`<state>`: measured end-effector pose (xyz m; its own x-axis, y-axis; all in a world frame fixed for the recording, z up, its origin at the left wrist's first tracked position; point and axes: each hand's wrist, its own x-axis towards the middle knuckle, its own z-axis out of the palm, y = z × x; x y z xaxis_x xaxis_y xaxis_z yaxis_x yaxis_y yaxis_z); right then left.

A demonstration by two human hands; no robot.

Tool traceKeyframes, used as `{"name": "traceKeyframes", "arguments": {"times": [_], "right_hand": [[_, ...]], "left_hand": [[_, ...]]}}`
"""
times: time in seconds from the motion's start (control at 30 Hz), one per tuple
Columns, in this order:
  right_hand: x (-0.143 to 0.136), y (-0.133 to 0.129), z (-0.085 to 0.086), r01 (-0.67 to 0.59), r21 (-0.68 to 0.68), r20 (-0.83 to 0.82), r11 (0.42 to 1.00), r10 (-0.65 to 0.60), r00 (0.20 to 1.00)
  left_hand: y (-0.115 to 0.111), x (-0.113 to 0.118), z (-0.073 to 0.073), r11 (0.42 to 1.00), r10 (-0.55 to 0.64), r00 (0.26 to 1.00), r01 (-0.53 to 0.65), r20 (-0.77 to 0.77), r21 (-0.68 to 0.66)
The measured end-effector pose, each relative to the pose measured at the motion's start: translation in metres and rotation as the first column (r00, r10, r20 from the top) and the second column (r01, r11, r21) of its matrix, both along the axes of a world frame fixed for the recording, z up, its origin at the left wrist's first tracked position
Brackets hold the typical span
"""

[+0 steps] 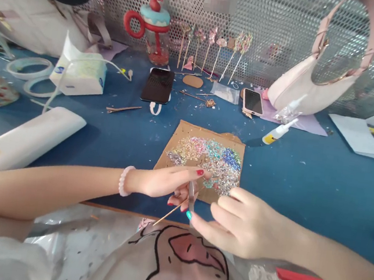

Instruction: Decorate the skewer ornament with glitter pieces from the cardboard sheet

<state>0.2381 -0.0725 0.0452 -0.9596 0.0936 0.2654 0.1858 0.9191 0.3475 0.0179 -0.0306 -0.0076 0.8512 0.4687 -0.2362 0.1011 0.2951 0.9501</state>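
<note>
My left hand [171, 181], with red nails and a beaded bracelet, is closed around a thin wooden stick [168, 214] that slants down towards my shirt. My right hand [241, 220] has its fingers curled, and its teal-nailed digit presses against a flat metal tool [191, 195], which looks like tweezers. The tool's upper end reaches in beside my left fingers, and whatever sits at the stick's top is hidden there. Just behind both hands lies a cardboard sheet [188, 133] spread with glittery chips [203, 149] in pink, yellow, teal, blue and silver patches.
Several decorated sticks [215, 56] stand along the perforated metal panel. Two phones [158, 85], a glue bottle [279, 131], a hair clip [124, 109] and a tissue pack [80, 73] lie about the blue table. A white handbag [314, 85] stands back right; a white elongated device [29, 137] lies left.
</note>
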Motion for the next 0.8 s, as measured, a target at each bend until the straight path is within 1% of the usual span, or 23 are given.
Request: {"name": "traceKeyframes", "arguments": {"times": [0.1,0.17,0.27,0.33,0.43,0.5,0.6,0.7,0.77,0.8], "right_hand": [[-0.006,0.009,-0.015,-0.192,0.107,-0.11,0.976,0.204,0.973],[-0.007,0.015,-0.028,-0.289,0.205,-0.173,0.935,0.325,0.93],[-0.005,0.023,-0.043,-0.406,0.296,-0.195,0.865,0.471,0.861],[-0.004,0.026,-0.049,-0.438,0.305,-0.203,0.845,0.507,0.837],[-0.007,0.025,-0.053,-0.416,0.292,-0.274,0.861,0.492,0.826],[-0.009,0.023,-0.054,-0.401,0.306,-0.283,0.864,0.484,0.828],[-0.01,0.024,-0.056,-0.449,0.338,-0.228,0.827,0.535,0.814],[-0.011,0.029,-0.059,-0.507,0.356,-0.243,0.785,0.602,0.761],[-0.011,0.028,-0.061,-0.514,0.366,-0.306,0.776,0.622,0.72],[-0.01,0.024,-0.06,-0.513,0.386,-0.358,0.767,0.637,0.683]], "left_hand": [[-0.001,-0.001,0.002,1.0,0.003,1.0,-0.003,-0.012,-0.001],[-0.002,-0.003,0.004,0.999,-0.029,0.999,0.029,-0.015,0.014],[-0.004,-0.005,0.007,0.994,-0.081,0.996,0.084,-0.038,0.07],[-0.005,-0.006,0.008,0.993,-0.087,0.994,0.092,-0.069,0.079],[-0.006,-0.006,0.007,0.996,-0.071,0.995,0.075,-0.075,0.057],[-0.006,-0.007,0.006,0.995,-0.075,0.995,0.078,-0.061,0.061],[-0.005,-0.008,0.005,0.989,-0.109,0.992,0.116,-0.068,0.095],[-0.002,-0.008,0.007,0.985,-0.135,0.984,0.147,-0.116,0.095],[0.0,-0.008,0.008,0.981,-0.164,0.979,0.175,-0.118,0.084],[0.001,-0.008,0.009,0.978,-0.18,0.978,0.189,-0.104,0.085]]}}
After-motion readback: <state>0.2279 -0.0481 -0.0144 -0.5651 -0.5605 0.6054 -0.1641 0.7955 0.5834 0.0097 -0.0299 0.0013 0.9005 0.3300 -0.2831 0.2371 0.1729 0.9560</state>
